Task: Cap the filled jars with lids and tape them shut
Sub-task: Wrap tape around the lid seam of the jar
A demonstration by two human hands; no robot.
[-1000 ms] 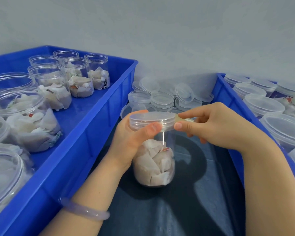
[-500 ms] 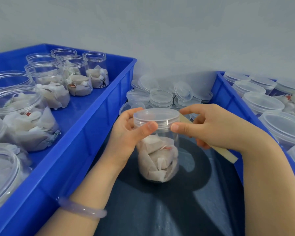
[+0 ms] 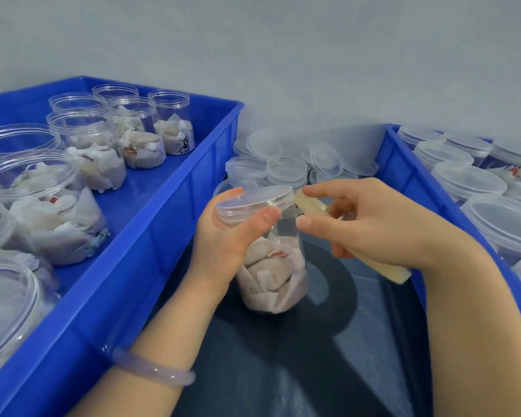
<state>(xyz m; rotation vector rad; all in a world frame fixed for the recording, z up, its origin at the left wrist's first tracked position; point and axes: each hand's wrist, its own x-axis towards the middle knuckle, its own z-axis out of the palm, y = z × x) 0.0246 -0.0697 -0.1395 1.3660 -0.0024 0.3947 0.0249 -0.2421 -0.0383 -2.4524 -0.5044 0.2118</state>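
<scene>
The jar (image 3: 271,272), stuffed with white paper packets, sits between the two blue bins (image 3: 163,236) over the dark worktop (image 3: 313,356), tipped a little towards the right; whether its base rests there or is just lifted I cannot tell. Its lid (image 3: 253,203) is already on. The left hand (image 3: 223,245) grips the jar at the top, fingers curled round the back of the lid and the thumb pressed on the front rim. The right hand (image 3: 373,224) pinches a pale strip of tape (image 3: 310,204), its free end just beside the lid's right edge, the rest trailing under the palm. The step in hand looks like laying that first end across the seam between lid and jar. To do it well, the left hand should hold the lid hard down so it cannot turn or lift, and keep its thumb clear of where the tape will land. The strip wants to go on taut and level, half on the lid's skirt and half on the jar wall, then be rubbed flat with a fingertip before the jar is turned to wrap it. Slack tape would likely wrinkle or stick to itself. Spare lids (image 3: 286,170) lie behind, near at hand.
</scene>
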